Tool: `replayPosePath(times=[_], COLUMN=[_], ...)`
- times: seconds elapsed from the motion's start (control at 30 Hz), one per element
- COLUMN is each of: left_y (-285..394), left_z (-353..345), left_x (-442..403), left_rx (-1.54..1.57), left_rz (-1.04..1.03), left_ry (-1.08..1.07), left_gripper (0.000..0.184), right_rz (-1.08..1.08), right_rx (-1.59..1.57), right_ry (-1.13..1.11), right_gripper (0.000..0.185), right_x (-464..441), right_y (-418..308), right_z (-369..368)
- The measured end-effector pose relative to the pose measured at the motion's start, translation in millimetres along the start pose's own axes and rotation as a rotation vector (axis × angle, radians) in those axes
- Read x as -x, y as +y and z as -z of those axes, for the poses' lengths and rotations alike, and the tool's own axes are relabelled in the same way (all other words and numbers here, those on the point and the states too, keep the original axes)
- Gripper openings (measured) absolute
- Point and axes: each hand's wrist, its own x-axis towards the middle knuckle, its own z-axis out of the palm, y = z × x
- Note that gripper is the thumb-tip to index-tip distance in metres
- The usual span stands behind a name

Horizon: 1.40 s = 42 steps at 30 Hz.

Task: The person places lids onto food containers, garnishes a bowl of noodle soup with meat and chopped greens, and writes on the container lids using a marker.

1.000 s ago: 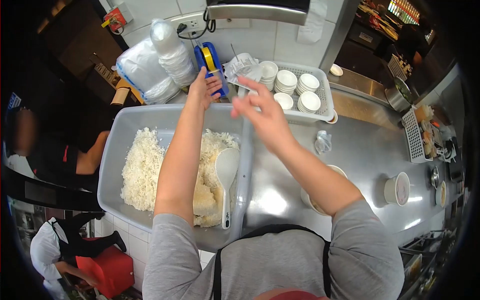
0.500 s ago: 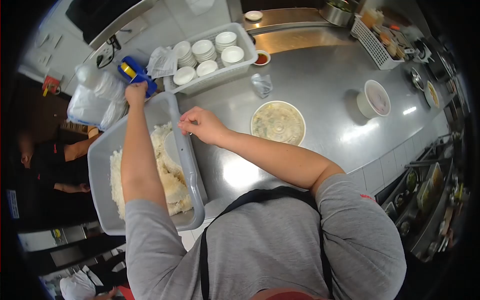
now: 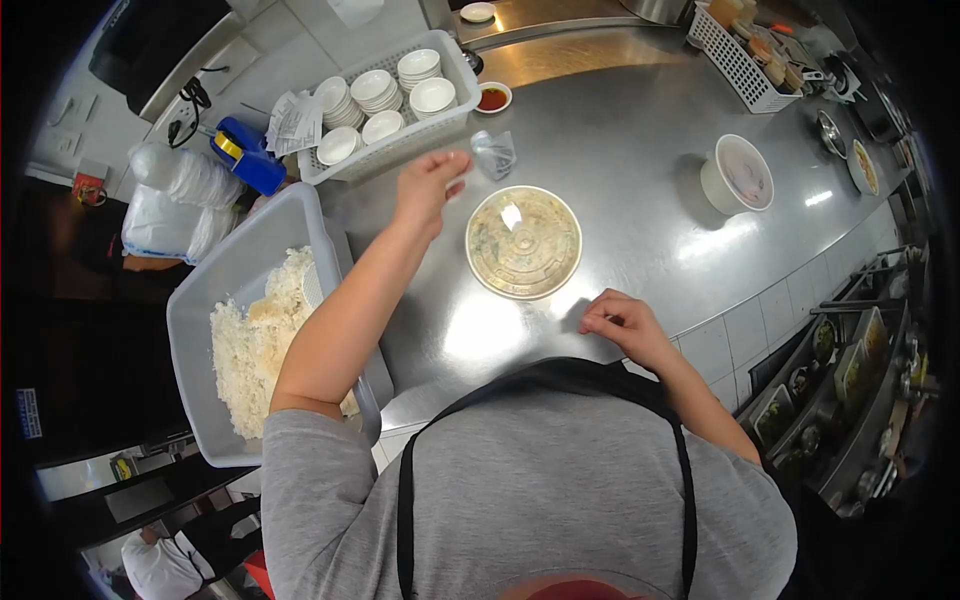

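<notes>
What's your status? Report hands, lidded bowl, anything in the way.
Left hand near small plastic bag, grip unclear; right hand half-curled near lidded bowl. Bowl upright on steel counter. Nothing visible between hands and bowl.

A round, clear-lidded bowl (image 3: 524,243) with a pale rim is standing upright on the steel bench (image 3: 625,170), looking beige and mottled through its ringed, glinting top, while a small, crumpled clear plastic bag (image 3: 494,156) is lying just beyond its far side.
</notes>
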Motion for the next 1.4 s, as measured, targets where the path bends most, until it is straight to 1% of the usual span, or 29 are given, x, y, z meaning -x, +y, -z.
replayPosePath(times=[0.03,0.07,0.13,0.17,0.23,0.27,0.33,0.4,0.47,0.53,0.57,0.6,0.63,0.67,0.7,0.73,0.77,0.8,0.83,0.87,0.9,0.93,1.0,1.07,1.13,1.2,1.27,1.33,1.4], left_y=[-11.5,-22.5,-35.8,-40.3,-45.7,-47.8,-47.5,-55.3,-53.1,-8.0,10.6,31.4,63.3,91.9,110.5,131.1,123.3,113.3,117.2,119.9,120.1,117.6,108.0,103.3,96.7,94.1,95.6,92.6,99.6], left_z=[0.0,-0.6,-4.9,-4.6,-3.2,-1.8,2.0,-3.1,4.2,11.5,28.5,51.0,73.1,101.1,144.1,168.5,222.3,263.6,269.1,269.1,270.2,273.8,280.4,284.1,281.9,279.2,275.8,276.3,269.4], left_x=[-0.4,-1.7,5.1,2.6,-2.4,-4.9,-8.1,-14.3,-31.1,-36.1,-45.7,-53.8,-50.1,-44.8,-47.6,-28.3,-36.9,-50.0,-43.7,-30.3,-23.0,-24.4,-28.3,-31.7,-33.1,-33.6,-33.7,-32.6,-29.4], left_rx=[-0.063,-0.060,-0.265,-0.263,-0.241,-0.243,-0.322,-0.317,-0.688,-1.104,-1.143,-1.179,-1.019,-0.853,-0.918,-0.893,-0.829,-0.763,-0.758,-0.534,-0.306,-0.303,-0.049,-0.016,0.068,0.079,0.106,0.145,0.361], left_rz=[0.069,0.067,0.403,0.405,0.523,0.517,0.460,0.466,0.331,-0.002,-0.228,-0.453,-0.342,-0.236,-0.218,-0.115,-0.126,-0.135,-0.145,0.020,0.181,0.174,0.151,0.132,0.054,0.031,0.013,-0.064,-0.017], left_ry=[0.032,0.031,-0.106,-0.095,-0.175,-0.163,-0.290,-0.205,-0.353,-0.374,-0.282,-0.185,-0.062,0.050,0.104,0.264,0.284,0.304,0.317,0.341,0.356,0.358,0.299,0.301,0.311,0.327,0.409,0.409,0.281], left_gripper=[0.015,0.015,0.011,0.011,0.010,0.010,0.010,0.010,0.014,0.018,0.022,0.027,0.025,0.023,0.025,0.027,0.029,0.030,0.030,0.031,0.032,0.032,0.033,0.034,0.037,0.039,0.044,0.050,0.056], right_rz=[-0.026,-0.050,-0.025,0.004,0.068,0.127,0.166,0.367,0.388,0.464,0.393,0.427,0.376,0.514,0.649,0.737,0.818,0.979,0.976,0.884,0.788,0.663,0.465,0.309,0.282,0.273,0.375,0.547,0.661], right_rx=[0.023,0.047,0.104,0.154,0.128,0.107,0.201,0.698,0.846,0.974,1.056,1.109,1.052,1.052,1.048,0.918,0.785,0.668,0.594,0.384,0.308,0.276,0.279,0.296,0.341,0.100,-0.082,-0.182,-0.292], right_ry=[-0.017,-0.036,-0.060,-0.081,-0.105,-0.122,-0.163,-0.023,-0.124,-0.222,-0.237,-0.222,-0.122,-0.084,-0.043,-0.083,-0.122,-0.162,-0.238,-0.322,-0.313,-0.301,-0.121,-0.088,-0.060,-0.176,-0.040,-0.201,-0.340], right_gripper=[0.016,0.016,0.016,0.016,0.016,0.016,0.021,0.029,0.032,0.029,0.025,0.020,0.016,0.017,0.017,0.018,0.019,0.025,0.029,0.033,0.037,0.045,0.047,0.052,0.051,0.053,0.057,0.053,0.045], right_x=[-5.6,-12.6,-37.4,-50.6,-67.7,-73.9,-80.0,-85.0,-99.5,-123.1,-141.4,-164.1,-180.7,-199.7,-222.2,-246.9,-271.9,-299.2,-320.4,-341.5,-371.9,-393.1,-427.8,-446.3,-456.6,-456.5,-430.0,-358.7,-280.5], right_y=[16.2,30.3,51.7,55.7,56.8,56.8,48.8,37.7,35.1,30.9,22.9,7.0,-24.0,-55.5,-82.2,-101.1,-120.2,-135.6,-155.0,-169.8,-175.5,-188.3,-201.3,-209.4,-207.6,-209.8,-206.1,-206.7,-190.3], right_z=[-1.3,-1.7,-3.7,-3.5,-1.7,-0.7,6.6,10.9,21.6,42.7,55.2,66.4,61.1,49.6,31.6,6.9,-22.9,-58.1,-95.6,-133.9,-173.6,-208.1,-271.8,-310.7,-330.4,-334.6,-336.0,-302.5,-263.6])
